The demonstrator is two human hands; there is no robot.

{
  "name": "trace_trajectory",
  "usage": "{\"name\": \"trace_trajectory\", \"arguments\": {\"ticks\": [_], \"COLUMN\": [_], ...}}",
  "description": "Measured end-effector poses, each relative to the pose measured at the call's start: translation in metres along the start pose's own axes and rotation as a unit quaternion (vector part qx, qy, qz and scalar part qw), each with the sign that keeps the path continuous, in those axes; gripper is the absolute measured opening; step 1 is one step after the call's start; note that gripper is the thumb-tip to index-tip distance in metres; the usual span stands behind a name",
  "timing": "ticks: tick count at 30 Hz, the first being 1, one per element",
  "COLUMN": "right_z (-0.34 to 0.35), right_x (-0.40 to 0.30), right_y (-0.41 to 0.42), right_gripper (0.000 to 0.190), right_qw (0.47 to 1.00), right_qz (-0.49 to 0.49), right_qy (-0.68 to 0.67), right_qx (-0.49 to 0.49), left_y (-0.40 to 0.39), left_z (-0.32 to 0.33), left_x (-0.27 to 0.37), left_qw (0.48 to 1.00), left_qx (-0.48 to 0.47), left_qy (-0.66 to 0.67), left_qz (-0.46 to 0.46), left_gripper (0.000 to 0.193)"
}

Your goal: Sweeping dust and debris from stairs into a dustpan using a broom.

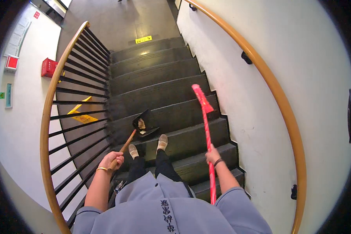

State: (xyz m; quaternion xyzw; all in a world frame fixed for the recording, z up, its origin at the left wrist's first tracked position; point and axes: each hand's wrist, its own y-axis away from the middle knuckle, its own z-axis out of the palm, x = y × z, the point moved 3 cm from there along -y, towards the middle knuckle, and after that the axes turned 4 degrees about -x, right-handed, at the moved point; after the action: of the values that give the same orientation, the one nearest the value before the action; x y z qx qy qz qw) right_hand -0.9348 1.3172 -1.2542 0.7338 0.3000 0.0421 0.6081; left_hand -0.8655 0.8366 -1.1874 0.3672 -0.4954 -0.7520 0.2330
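My left hand (112,161) is closed around the wooden handle (128,141) of a black dustpan. The dustpan (149,132) rests on a stair near my feet, with crumpled pale and brownish litter (141,124) in it. On the right, my right hand (213,155) grips the red-and-white striped shaft of a broom (206,125). The broom's pinkish-red head (202,99) is farther down the stairs, close to the wall side; whether it touches a step I cannot tell.
Dark stairs (158,84) descend to a landing (120,20) with a yellow floor sticker (143,39). A wooden banister (46,114) with black bars runs left, a wall handrail (269,76) right. Beyond the bars are a yellow folding floor sign (83,117) and a red box (48,68).
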Motion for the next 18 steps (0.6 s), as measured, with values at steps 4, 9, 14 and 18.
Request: {"name": "trace_trajectory", "arguments": {"ticks": [4,9,14,18], "right_z": [0.066,0.102,0.082,0.034], "right_x": [0.009,-0.005,0.006,-0.041], "right_y": [0.066,0.108,0.123,0.135], "right_gripper": [0.072,0.076,0.073,0.067], "right_qw": [0.993,0.975,0.964,0.977], "right_qz": [-0.018,0.03,-0.146,-0.059], "right_qy": [0.096,-0.011,0.072,0.188], "right_qx": [-0.068,-0.222,-0.209,-0.085], "left_y": [0.003,0.001,-0.004,0.002], "left_z": [0.004,0.016,0.014,-0.005], "left_x": [0.01,0.018,0.016,0.019], "left_qw": [0.999,1.0,1.0,1.0], "left_qx": [0.015,0.005,0.01,-0.008], "left_qy": [0.031,0.007,0.012,0.003], "left_qz": [0.015,0.009,-0.008,0.016], "left_gripper": [0.012,0.012,0.011,0.01]}}
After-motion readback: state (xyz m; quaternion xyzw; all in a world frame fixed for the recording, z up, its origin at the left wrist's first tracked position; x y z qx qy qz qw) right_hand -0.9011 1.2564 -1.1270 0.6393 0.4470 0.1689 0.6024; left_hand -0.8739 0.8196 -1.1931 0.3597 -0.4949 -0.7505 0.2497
